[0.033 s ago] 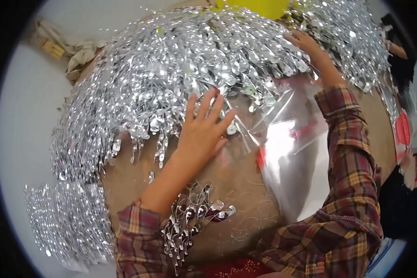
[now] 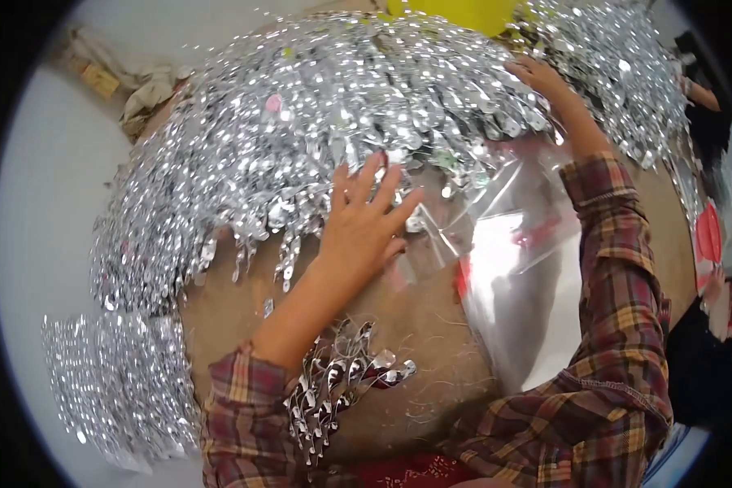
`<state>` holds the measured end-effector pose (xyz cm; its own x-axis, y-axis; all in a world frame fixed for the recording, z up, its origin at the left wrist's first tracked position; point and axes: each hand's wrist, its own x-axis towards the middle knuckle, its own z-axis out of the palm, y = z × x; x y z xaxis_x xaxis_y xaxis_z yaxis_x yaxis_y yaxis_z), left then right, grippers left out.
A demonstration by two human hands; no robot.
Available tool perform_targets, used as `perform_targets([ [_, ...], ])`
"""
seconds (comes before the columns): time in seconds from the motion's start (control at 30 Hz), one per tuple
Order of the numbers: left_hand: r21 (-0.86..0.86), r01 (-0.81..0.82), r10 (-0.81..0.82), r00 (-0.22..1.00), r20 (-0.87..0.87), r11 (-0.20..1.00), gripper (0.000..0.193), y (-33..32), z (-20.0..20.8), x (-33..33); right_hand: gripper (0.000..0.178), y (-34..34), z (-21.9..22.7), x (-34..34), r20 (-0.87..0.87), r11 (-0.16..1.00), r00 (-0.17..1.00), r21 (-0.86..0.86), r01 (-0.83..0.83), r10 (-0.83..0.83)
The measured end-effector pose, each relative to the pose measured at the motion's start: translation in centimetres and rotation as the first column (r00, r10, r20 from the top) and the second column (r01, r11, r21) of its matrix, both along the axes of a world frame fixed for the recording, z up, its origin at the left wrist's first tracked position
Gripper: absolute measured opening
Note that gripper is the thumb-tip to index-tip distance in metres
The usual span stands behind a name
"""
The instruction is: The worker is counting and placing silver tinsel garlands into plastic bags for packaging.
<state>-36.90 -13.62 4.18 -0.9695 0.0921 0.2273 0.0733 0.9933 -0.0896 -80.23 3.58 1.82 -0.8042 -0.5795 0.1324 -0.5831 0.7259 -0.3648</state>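
A broad heap of shiny silver foil strands with small round ends [image 2: 244, 154] spreads over the brown table. My left hand [image 2: 362, 224] lies at its near edge with fingers spread, the fingertips on the strands. Farther right, my right hand [image 2: 542, 80] reaches to the heap's far right side, fingers stretched out against the strands. A clear plastic bag [image 2: 529, 268] lies between my forearms, its upper end beside the heap. Close to my left sleeve is a small loose bunch of silver strands [image 2: 333, 390].
More silver strands [image 2: 122, 390] hang over the table's left edge. A second silver heap [image 2: 602, 73] stands at the far right, with a yellow object [image 2: 459, 15] behind. Crumpled beige cloth [image 2: 150, 93] is at the far left. Another person's hand [image 2: 702, 95] shows at the right.
Both hands stay almost in place on the heap, with a slight shift of the whole picture. A pink spot now shows among the strands.
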Motion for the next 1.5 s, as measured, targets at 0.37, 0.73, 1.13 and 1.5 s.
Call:
perform_targets([
  [0.37,0.02,-0.139,0.14,0.973,-0.185,0.99,0.042,0.4,-3.2,-0.8,0.057,-0.6,-3.3,-7.4,0.269,0.861,0.836,-0.334,-0.384,0.477],
  [0.73,-0.047,-0.3,0.289,0.943,-0.165,0.953,0.03,-11.1,-3.7,5.5,0.065,-17.0,5.4,20.4,0.241,0.976,0.953,0.073,-0.207,0.184],
  [1.13,-0.124,-0.574,0.567,0.819,-0.084,0.81,0.028,-28.3,-2.8,12.0,0.104,-33.4,2.7,30.8,0.208,0.835,0.877,-0.458,-0.305,0.434],
  [1.5,-0.279,-0.482,0.456,0.876,-0.158,0.83,0.024,-29.0,-1.2,14.5,0.097,-30.6,4.0,29.3,0.37,0.847,0.776,-0.372,-0.38,0.511],
])
